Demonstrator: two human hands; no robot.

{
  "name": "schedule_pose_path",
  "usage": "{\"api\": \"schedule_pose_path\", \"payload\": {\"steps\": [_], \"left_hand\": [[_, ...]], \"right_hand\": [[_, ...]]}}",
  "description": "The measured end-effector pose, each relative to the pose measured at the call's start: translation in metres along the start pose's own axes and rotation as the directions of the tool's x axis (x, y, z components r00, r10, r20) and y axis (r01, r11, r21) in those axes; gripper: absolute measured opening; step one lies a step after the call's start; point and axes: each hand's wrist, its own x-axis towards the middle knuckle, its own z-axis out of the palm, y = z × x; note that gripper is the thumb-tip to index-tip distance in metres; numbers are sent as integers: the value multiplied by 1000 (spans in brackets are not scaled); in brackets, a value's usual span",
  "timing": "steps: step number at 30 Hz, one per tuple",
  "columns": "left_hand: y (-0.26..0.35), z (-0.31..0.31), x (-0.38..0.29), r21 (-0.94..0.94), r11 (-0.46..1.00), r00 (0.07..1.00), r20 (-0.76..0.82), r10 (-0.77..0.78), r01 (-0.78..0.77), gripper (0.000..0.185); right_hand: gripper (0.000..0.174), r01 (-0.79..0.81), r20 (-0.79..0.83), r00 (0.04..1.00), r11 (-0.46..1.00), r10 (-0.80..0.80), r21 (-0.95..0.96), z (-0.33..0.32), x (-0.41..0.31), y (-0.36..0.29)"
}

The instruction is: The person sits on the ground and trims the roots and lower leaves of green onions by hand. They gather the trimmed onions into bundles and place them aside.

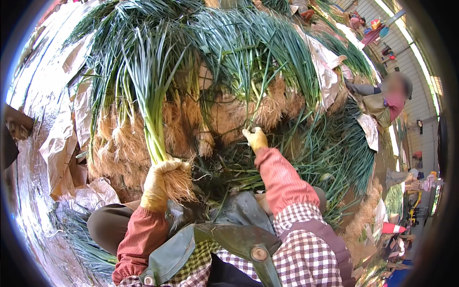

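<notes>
My left hand, in a pale yellow glove, is closed around a bunch of green onions just above the roots. Their leaves point away from me, and the tan root tuft hangs out on the right side of the fist. My right hand, gloved too, is apart from that bunch, with thumb and fingers bent. Thin green leaves reach its fingertips; whether they are pinched is unclear. Just beyond it lie more green onions with bushy roots.
A broad heap of green onions spreads ahead, with rooted bunches at left. Loose leaves litter the ground before my knees. Crumpled paper sacks lie left. At right are cut greens, a seated person and a traffic cone.
</notes>
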Motion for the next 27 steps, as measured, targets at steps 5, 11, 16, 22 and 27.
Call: {"api": "schedule_pose_path", "payload": {"steps": [5,11,16,22,27], "left_hand": [[-9,-16,20,57,998,1000,14,-9,9,44],[-40,-47,26,426,904,999,37,15,-29,48],[-60,-39,13,449,893,999,44,-12,-9,21],[-63,-40,0,406,914,998,53,-28,4,14],[-43,-29,-17,441,897,996,87,-16,-24,20]], "right_hand": [[17,182,31,973,848,-227,497,33,10,-18],[14,79,221,951,861,-216,502,40,-131,-71],[17,-25,426,882,882,-202,471,66,-203,-70],[22,79,361,888,868,-284,489,54,-207,-100],[26,-395,780,613,805,-127,442,37,-189,-111]]}}
